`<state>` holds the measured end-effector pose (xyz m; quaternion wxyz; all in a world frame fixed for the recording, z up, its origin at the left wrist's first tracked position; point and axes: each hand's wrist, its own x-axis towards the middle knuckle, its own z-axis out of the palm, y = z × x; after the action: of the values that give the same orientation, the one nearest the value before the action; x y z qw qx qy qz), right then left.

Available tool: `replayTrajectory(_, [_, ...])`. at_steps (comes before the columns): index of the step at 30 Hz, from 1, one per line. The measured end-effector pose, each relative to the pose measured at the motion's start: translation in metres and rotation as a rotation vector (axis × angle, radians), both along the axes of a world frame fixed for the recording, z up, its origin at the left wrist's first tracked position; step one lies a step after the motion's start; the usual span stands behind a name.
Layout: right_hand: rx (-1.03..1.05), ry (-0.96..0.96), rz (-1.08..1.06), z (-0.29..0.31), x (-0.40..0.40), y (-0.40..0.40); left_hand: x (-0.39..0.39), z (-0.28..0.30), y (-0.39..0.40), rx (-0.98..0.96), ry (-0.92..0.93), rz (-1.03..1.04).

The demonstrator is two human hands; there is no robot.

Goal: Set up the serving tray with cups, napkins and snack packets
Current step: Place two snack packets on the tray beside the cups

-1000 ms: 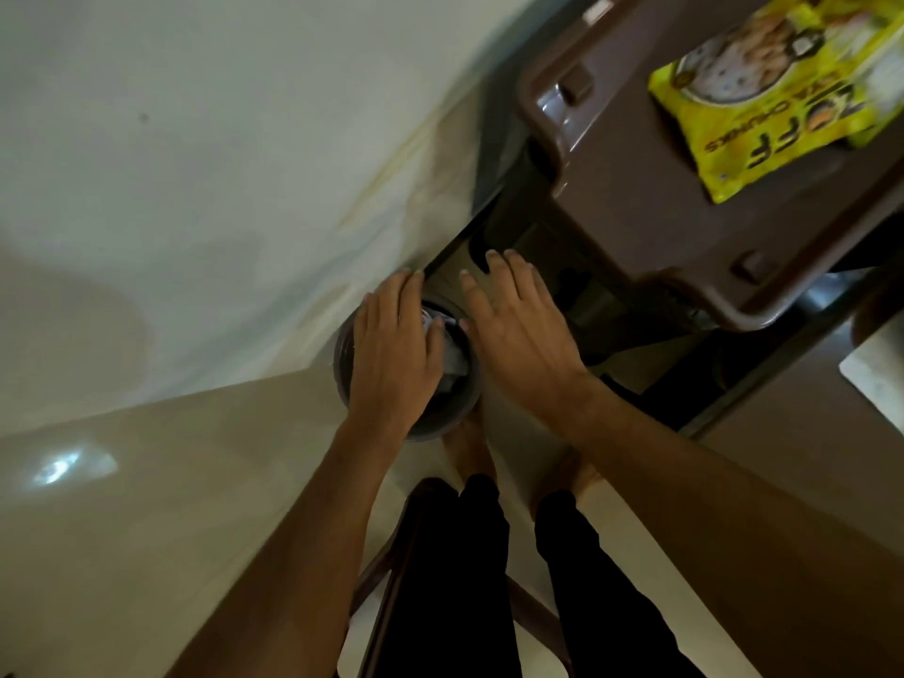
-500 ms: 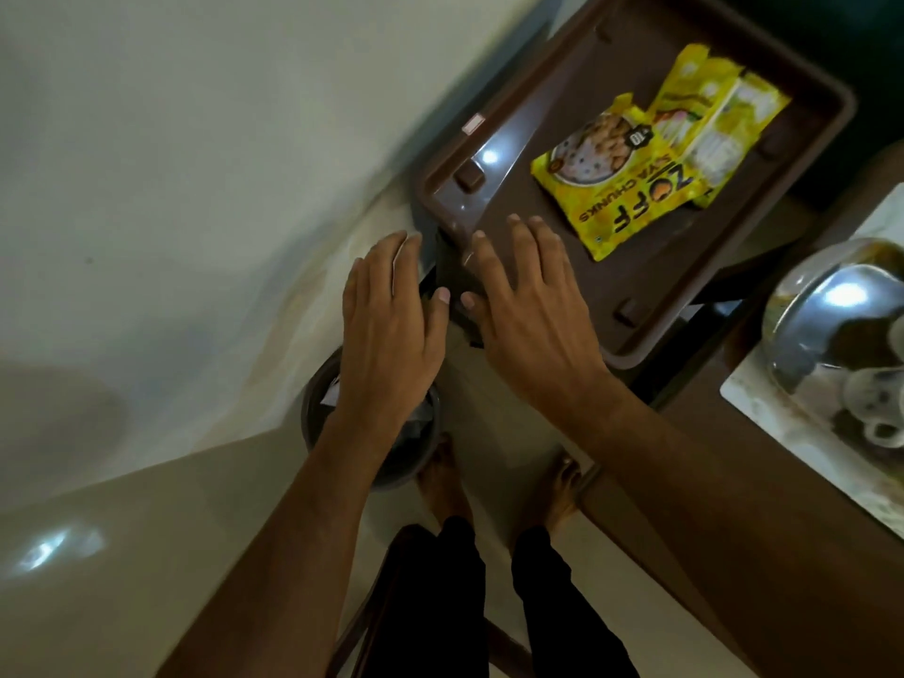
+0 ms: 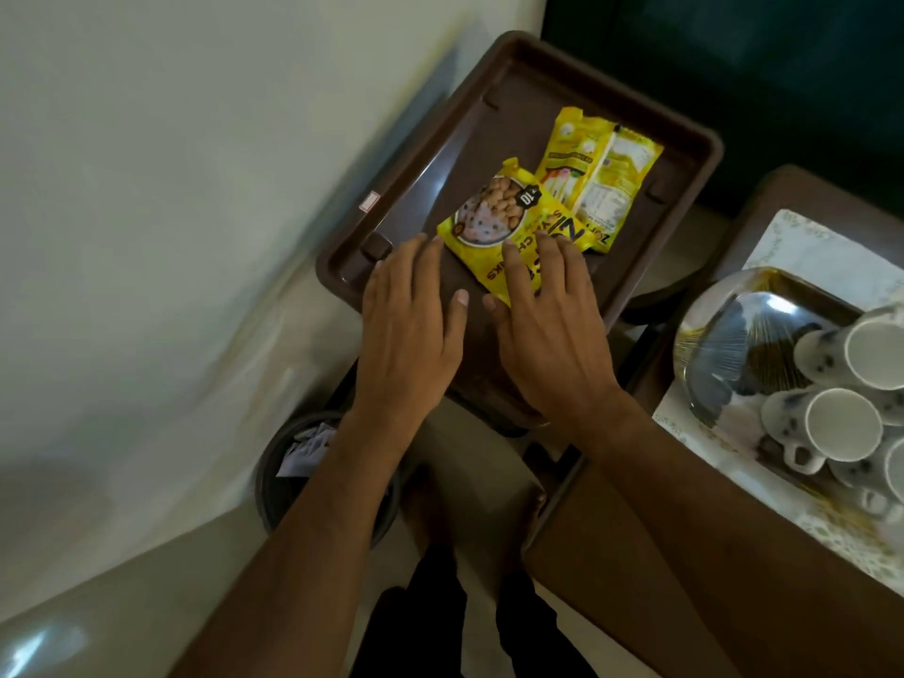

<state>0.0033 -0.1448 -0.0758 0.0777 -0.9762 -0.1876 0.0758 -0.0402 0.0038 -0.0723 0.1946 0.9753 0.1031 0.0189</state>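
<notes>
A brown plastic serving tray [image 3: 494, 115] stands ahead of me with yellow snack packets on it: a soya chunks packet [image 3: 494, 215] in front and another yellow packet [image 3: 599, 178] behind it. My left hand [image 3: 408, 325] hovers flat over the tray's near left corner, fingers apart, holding nothing. My right hand [image 3: 550, 325] is spread over the near end of the soya chunks packet, its fingertips on or just above it. Several white cups [image 3: 841, 423] lie on their sides at the right.
The cups rest beside a shiny steel bowl [image 3: 729, 345] on a patterned mat on a brown table [image 3: 660, 555] at the right. A dark round bin [image 3: 279, 486] with paper scraps stands on the floor under my left forearm. A pale wall runs along the left.
Both hands have risen from the bin on the floor up to the tray, and my view has lifted with them. The cups and steel bowl have come into sight at the right.
</notes>
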Motion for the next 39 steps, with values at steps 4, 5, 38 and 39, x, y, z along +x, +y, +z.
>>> replayTrajectory(4, [0.056, -0.021, -0.089, -0.007, 0.014, -0.005, 0.026, -0.009, -0.004, -0.043, 0.016, -0.021])
replayTrajectory(5, [0.070, -0.026, -0.122, -0.010, 0.020, -0.008, 0.034, -0.012, -0.007, -0.058, 0.026, -0.036])
replayTrajectory(38, [0.964, 0.012, -1.149, -0.027, 0.076, 0.004, 0.166, -0.043, 0.016, -0.537, -0.027, 0.168])
replayTrajectory(39, [0.975, 0.006, -1.145, -0.026, 0.076, 0.004, 0.163, -0.043, 0.015, -0.496, -0.039, 0.190])
